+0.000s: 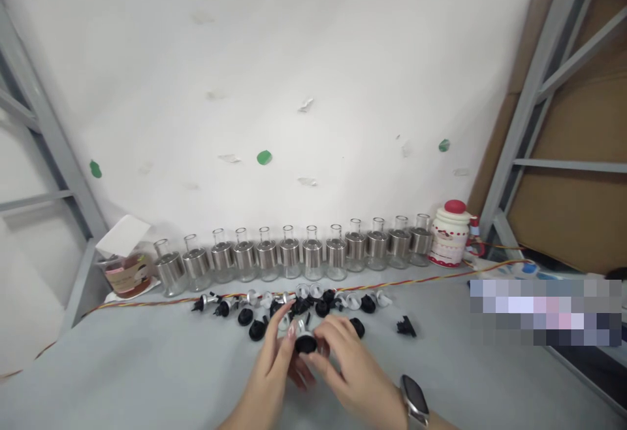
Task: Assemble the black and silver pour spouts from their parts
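A bottle pourer (305,342), with a round black base towards me and a silvery spout part on top, is held between my two hands above the grey table. The fingers of my left hand (278,351) close on its left side, and its lower fingers curl beneath. My right hand (340,355) grips the right side with thumb and fingers. Just beyond lie loose clear caps (353,300), black stoppers (257,330) and metal spouts (226,306). Some of these are hidden behind my hands.
Several glass bottles with steel sleeves (289,250) stand in a row along the wall. A white and red jar (449,234) is at their right end, a brown-filled container (128,276) at their left. A twisted wire (392,285) runs before them. A black part (406,327) lies right.
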`<state>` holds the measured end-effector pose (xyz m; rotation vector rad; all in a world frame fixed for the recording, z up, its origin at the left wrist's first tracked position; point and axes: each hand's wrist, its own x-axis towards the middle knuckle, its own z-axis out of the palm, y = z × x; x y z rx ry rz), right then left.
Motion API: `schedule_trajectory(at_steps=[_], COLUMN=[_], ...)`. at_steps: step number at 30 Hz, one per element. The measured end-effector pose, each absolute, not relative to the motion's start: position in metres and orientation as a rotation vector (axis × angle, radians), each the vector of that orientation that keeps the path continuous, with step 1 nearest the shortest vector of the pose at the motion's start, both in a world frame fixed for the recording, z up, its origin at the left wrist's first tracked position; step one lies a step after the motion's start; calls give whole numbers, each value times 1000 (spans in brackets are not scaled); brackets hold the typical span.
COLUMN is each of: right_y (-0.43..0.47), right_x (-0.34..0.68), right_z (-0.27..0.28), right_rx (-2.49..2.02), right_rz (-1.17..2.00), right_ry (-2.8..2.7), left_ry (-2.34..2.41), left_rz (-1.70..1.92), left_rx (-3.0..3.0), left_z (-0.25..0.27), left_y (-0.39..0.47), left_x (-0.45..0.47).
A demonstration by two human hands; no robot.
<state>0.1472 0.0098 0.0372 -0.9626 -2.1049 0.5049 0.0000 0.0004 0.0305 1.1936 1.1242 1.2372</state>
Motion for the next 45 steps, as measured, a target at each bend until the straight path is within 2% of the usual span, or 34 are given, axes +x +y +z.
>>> schedule_trajectory(at_steps=[5,11,16,27,32,45], right_y=[12,9,4,5,1,3], right_x=[140,137,135,132,133,143], right_z=[31,30,33,27,35,28], right_rx=[-993,-860,-842,-811,-832,-848], right_rz=[1054,1196,1183,1267,1157,964], right_ry=[-1625,-1597,-1641,-1654,-1733,-1868], left_ry=[1204,1278,1300,1338,1311,1179], left_rz=[1407,1187,1099,1187,1211,912], left_rx=[1486,2030,2341,1862,1848,2585], left_z=[22,21,27,23,21,21], left_y=[-1,1,1,-3,-3,-1], left_x=[-1,-19,-30,-3,-5,-23])
